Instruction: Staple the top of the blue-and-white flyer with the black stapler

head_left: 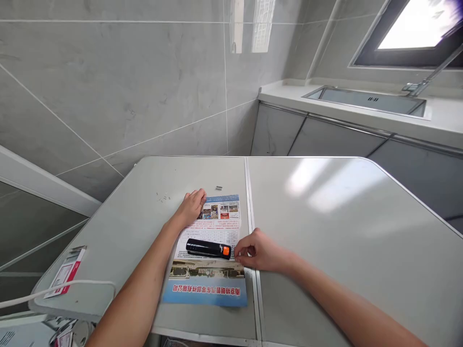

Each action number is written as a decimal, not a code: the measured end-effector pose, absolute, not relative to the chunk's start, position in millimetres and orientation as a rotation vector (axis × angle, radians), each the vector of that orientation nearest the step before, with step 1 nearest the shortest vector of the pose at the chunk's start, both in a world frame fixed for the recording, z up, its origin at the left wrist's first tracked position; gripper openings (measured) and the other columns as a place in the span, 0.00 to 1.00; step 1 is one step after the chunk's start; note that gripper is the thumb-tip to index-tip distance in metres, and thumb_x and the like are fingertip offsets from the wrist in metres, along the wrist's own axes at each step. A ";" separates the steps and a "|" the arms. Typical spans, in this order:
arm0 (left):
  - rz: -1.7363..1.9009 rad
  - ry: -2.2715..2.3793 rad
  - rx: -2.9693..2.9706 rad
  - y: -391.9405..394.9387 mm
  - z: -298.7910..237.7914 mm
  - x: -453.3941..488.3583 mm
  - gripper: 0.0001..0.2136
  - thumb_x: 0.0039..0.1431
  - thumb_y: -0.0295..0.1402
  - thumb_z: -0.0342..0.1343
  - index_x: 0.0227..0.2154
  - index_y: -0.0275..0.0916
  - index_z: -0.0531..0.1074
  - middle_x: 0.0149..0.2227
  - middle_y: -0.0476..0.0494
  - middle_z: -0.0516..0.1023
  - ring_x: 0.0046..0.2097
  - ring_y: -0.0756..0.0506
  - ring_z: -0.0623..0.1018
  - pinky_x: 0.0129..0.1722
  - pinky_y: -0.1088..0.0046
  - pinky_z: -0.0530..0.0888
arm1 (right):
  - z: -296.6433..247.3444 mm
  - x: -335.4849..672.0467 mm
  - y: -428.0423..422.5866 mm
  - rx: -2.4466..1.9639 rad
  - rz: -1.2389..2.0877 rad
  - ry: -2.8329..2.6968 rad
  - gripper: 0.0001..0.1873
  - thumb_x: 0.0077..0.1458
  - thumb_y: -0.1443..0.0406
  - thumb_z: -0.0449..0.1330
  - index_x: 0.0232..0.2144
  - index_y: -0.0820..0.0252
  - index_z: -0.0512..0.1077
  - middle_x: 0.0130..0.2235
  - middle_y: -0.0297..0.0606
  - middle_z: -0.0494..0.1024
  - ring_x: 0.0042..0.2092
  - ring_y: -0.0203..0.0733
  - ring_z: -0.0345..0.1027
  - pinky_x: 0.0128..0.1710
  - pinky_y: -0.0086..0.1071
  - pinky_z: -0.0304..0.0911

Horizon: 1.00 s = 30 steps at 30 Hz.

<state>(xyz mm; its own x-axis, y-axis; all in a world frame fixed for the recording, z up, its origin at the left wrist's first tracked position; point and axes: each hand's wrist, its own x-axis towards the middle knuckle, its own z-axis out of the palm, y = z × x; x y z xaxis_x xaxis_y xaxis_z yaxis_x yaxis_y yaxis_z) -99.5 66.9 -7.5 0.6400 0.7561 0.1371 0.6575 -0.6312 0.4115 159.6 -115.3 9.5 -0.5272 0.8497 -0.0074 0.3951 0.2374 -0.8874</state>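
A printed leaflet [206, 294] lies on the table, its large red lettering upside down to me. Across its middle rests a black stapler [204, 247] with an orange patch at its right end. My left hand [191, 208] is on the leaflet's far left corner, fingers together and curled over the edge. By the leaflet's right edge, my right hand [255, 250] is closed in a pinch, its fingertips close to the orange end of the stapler. What sits between those fingertips, if anything, is too small to make out.
Small strips of staples [219, 188] lie beyond the leaflet, and tiny loose bits [163, 197] are to their left. A red and white package [67, 272] and a white cable [83, 281] are at the left edge. A raised seam [253, 217] divides the table. A sink [372, 100] stands behind right.
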 end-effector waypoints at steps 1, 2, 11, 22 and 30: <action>0.448 1.123 2.528 65.8 -7.5 -98.1 0.13 0.78 0.39 0.35 0.38 0.43 0.60 0.38 0.45 0.72 0.42 0.42 0.71 0.46 0.61 0.63 | 10.6 163.8 -114.2 -1.118 1.283 -2.015 0.07 0.55 0.69 0.64 0.34 0.59 0.83 0.29 0.33 0.81 0.29 0.32 0.70 0.31 0.25 0.63; 0.466 1.113 2.516 64.6 -7.5 -96.4 0.13 0.78 0.39 0.36 0.37 0.43 0.60 0.38 0.45 0.72 0.42 0.42 0.72 0.46 0.61 0.64 | 12.2 168.7 -113.3 -1.108 1.328 -2.005 0.06 0.56 0.67 0.65 0.35 0.59 0.84 0.30 0.34 0.83 0.30 0.33 0.72 0.31 0.25 0.65; 0.547 1.049 2.425 46.5 -6.0 -66.5 0.11 0.76 0.37 0.39 0.37 0.42 0.61 0.37 0.46 0.72 0.41 0.42 0.71 0.45 0.62 0.67 | 28.1 219.9 -107.4 -1.000 1.828 -1.953 0.19 0.57 0.58 0.70 0.48 0.61 0.83 0.42 0.43 0.87 0.42 0.45 0.83 0.44 0.33 0.77; 0.414 0.746 2.652 28.9 7.0 -57.6 0.10 0.69 0.30 0.53 0.46 0.48 0.79 0.62 0.43 0.68 0.61 0.37 0.67 0.60 0.53 0.64 | 27.4 281.7 -103.6 -0.965 2.262 -1.850 0.31 0.55 0.47 0.70 0.50 0.68 0.82 0.39 0.48 0.87 0.40 0.45 0.83 0.42 0.32 0.77; 0.219 0.636 2.786 26.6 12.4 -56.6 0.22 0.68 0.43 0.58 0.63 0.58 0.71 0.66 0.42 0.66 0.65 0.33 0.64 0.62 0.45 0.63 | 38.5 287.4 -94.1 -1.146 1.854 -2.028 0.28 0.60 0.45 0.64 0.26 0.64 0.77 0.20 0.29 0.71 0.21 0.29 0.57 0.24 0.27 0.56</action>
<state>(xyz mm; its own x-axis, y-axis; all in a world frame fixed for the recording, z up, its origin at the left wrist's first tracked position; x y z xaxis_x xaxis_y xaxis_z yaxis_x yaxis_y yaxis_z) -56.6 26.6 12.4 0.8920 0.4440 0.0852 0.4024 -0.8656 0.2980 287.4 -94.1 38.5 -0.6921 0.6232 -0.3643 0.4186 -0.0646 -0.9059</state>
